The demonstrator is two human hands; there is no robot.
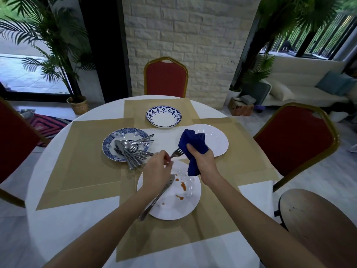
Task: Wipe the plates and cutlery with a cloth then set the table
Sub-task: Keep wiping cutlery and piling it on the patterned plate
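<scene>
At centre frame the left hand pinches one fork by its handle; the right hand grips one blue cloth beside its tines. Four plates sit on the round white worktop; one carries heaped cutlery. Three red chairs, stone wall behind.

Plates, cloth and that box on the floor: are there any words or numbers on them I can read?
No words or numbers can be read anywhere in this picture.
The blue patterned plate and the far blue-rimmed plate: only flowers and shapes, no letters.
The blue cloth, the fork and the stained white plate: plain, no text.
The box on the floor: too blurred to tell.
</scene>
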